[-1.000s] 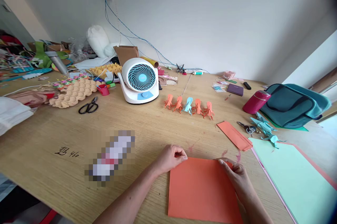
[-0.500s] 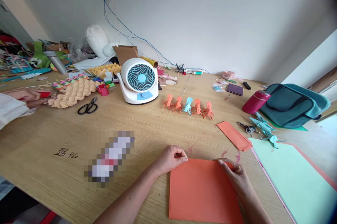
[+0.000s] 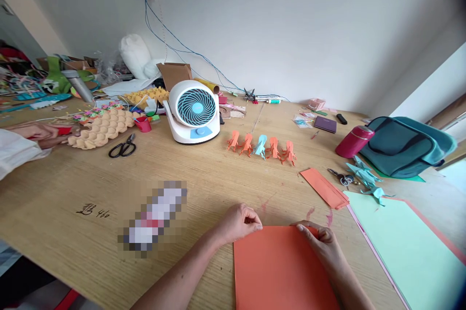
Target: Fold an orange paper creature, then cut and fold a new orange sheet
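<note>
A sheet of orange paper [image 3: 280,271] lies on the wooden table close to me, its lower edge cut off by the frame. My left hand [image 3: 242,222] pinches its far left corner between thumb and fingertips. At the far right corner, my right hand [image 3: 320,242] grips the paper with the thumb on top and the fingers behind. Beyond the hands stands a row of several folded paper figures [image 3: 260,146], mostly orange with a light blue one in the middle. Orange paper strips [image 3: 324,188] rest to the right.
Mint-green paper sheets [image 3: 407,247] lie at right, near keys [image 3: 342,177], a magenta bottle [image 3: 355,142] and a teal bag [image 3: 400,147]. A white fan [image 3: 194,113] stands behind; scissors [image 3: 123,146] lie left. Another person's hands [image 3: 47,132] are beside an egg tray [image 3: 104,129].
The orange paper's far edge has come slightly nearer to me, and its lower edge has gone out of frame. Both hands keep their hold on the corners.
</note>
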Motion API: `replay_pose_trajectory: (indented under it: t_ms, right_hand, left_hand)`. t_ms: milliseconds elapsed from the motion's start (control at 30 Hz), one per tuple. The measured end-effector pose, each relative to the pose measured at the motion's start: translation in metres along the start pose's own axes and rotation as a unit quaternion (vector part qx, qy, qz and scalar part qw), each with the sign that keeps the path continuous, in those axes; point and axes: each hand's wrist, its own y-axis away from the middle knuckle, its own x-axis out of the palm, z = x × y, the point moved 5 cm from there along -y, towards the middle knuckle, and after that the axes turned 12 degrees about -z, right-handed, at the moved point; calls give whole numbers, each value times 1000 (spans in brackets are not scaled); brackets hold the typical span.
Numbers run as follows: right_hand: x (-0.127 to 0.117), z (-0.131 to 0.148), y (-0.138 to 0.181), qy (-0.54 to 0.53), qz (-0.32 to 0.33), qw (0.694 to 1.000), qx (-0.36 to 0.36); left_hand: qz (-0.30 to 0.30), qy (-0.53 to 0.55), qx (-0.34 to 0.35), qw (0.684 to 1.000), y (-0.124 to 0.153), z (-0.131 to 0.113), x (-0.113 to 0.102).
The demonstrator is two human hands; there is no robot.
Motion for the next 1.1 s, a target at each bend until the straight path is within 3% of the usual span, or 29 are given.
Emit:
replay_pose_trajectory:
  t_ms: [167,333,633,833,1100]
  right_hand:
    - [-5,-1,-3,26,-38,999,-15]
    - [-2,3,-5,40,10,999,-24]
    - [-2,-6,-2,41,5,999,-16]
    - [2,4,-2,56,26,997,-56]
    - [9,11,5,39,39,998,-36]
  left_hand:
    - [-15,0,-3,1000,-1,1,1]
    - [-7,-5,-5,1000,0,1,2]
    - [3,-17,-10,1000,1,-1,2]
    - [4,-52,8,999,2,-8,3]
    - [8,-56,26,998,2,-7,6]
